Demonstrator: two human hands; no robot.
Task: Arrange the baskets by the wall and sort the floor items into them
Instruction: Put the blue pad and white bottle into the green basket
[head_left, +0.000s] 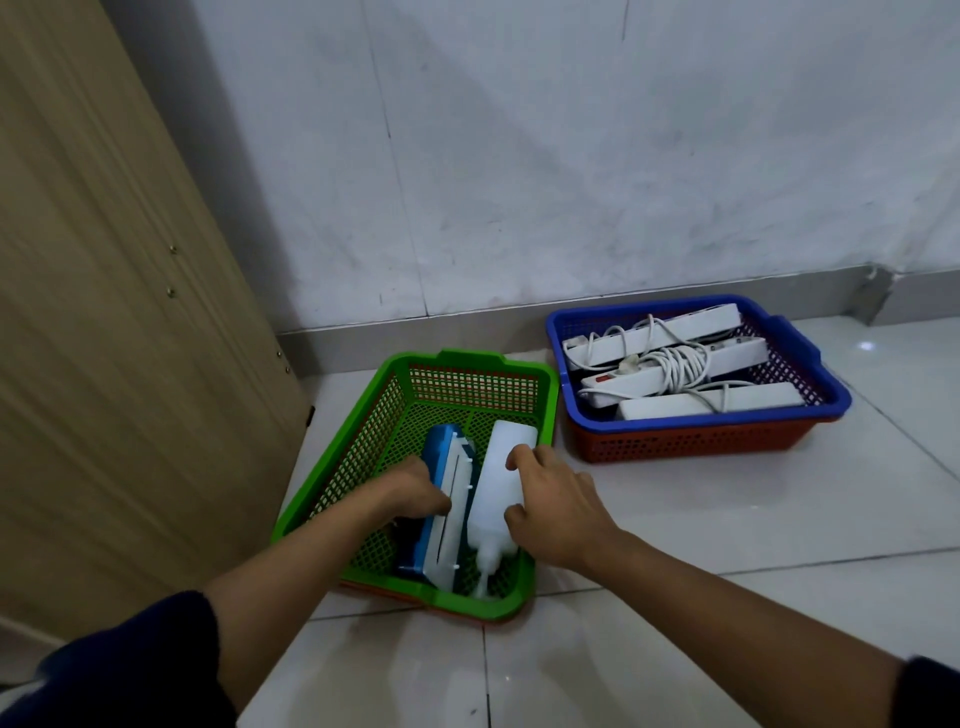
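A green mesh basket (363, 421) sits on the tiled floor near the wall, stacked on an orange one whose edge shows beneath. Inside it lie a blue-and-white bottle (441, 519) and a white bottle (498, 483), side by side. My left hand (415, 493) grips the blue-and-white bottle from its left side. My right hand (556, 499) holds the white bottle from the right, fingers curled over it. To the right, a blue basket (826, 379) nested in an orange basket (691, 441) holds three white power strips (675, 364) with coiled cords.
A tall wooden cabinet panel (104, 312) stands at the left, close to the green basket. The white wall (519, 156) and its grey skirting run behind both baskets. Glossy floor tiles (675, 519) spread to the right and front.
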